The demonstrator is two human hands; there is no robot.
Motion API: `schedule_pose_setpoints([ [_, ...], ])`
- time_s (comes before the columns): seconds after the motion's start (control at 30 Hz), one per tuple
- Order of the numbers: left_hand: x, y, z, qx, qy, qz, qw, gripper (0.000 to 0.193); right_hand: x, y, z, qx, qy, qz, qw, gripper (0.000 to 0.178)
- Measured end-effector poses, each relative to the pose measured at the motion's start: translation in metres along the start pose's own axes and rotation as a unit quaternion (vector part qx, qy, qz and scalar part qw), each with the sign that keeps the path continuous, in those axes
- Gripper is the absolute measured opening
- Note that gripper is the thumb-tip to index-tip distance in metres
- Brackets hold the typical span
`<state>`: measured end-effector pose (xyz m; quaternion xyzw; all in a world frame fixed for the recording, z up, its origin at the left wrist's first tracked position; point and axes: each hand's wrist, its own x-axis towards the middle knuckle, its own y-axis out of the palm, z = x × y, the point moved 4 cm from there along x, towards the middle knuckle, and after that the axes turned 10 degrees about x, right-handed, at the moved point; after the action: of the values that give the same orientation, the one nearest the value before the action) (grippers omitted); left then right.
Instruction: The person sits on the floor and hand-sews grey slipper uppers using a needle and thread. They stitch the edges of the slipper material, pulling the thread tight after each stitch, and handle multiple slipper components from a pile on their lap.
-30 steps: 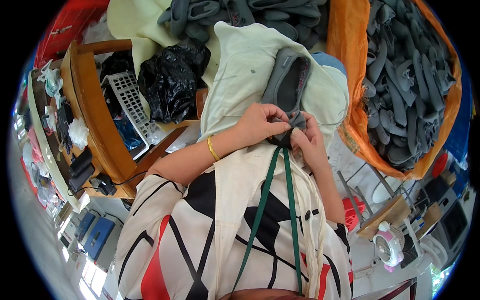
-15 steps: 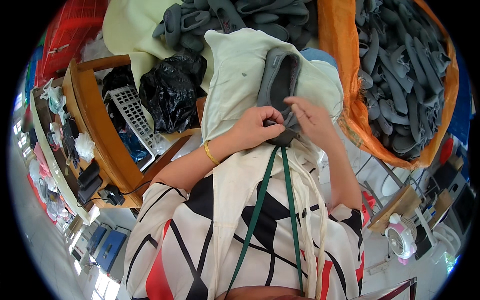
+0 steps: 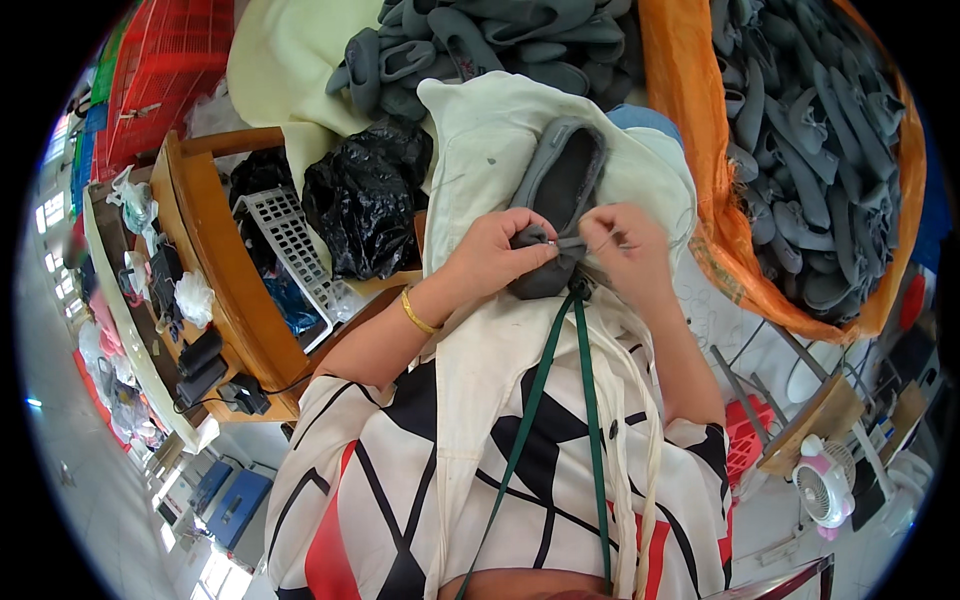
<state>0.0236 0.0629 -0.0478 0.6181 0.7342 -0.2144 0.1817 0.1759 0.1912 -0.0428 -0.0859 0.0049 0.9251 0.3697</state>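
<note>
A grey slip-on shoe lies on the pale cloth over my lap, its toe toward me. At the toe end sits a grey fabric bow. My left hand pinches the bow's left side between thumb and forefinger. On the other side, my right hand is closed with its fingertips together, right by the bow. Whatever those right fingertips hold is too small and blurred to make out. Green straps hang below the shoe.
At the right stands an orange sack full of grey shoes, with more shoes piled ahead. A black plastic bag, a white plastic basket and a wooden drawer unit are to my left. A small fan is lower right.
My right hand has drawn its fingers in and shifted slightly beside the bow. My left hand still pinches the bow, which now shows stretched between the hands. The whole view has shifted slightly.
</note>
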Motion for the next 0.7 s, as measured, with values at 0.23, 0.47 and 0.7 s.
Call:
schedule_pose_setpoints([
  [0.23, -0.003, 0.006, 0.001, 0.087, 0.002, -0.028, 0.996, 0.016, -0.010, 0.030, 0.036, -0.181, -0.281, 0.021, 0.942, 0.010],
  [0.47, -0.011, 0.011, -0.005, 0.130, 0.073, -0.016, 0.989, 0.013, -0.007, -0.001, 0.041, 0.317, 0.162, 0.015, 0.934, 0.019],
  [0.7, -0.026, 0.008, -0.012, 0.280, 0.202, -0.026, 0.938, 0.018, -0.037, -0.226, 0.118, 0.500, -0.057, -0.138, 0.853, 0.010],
])
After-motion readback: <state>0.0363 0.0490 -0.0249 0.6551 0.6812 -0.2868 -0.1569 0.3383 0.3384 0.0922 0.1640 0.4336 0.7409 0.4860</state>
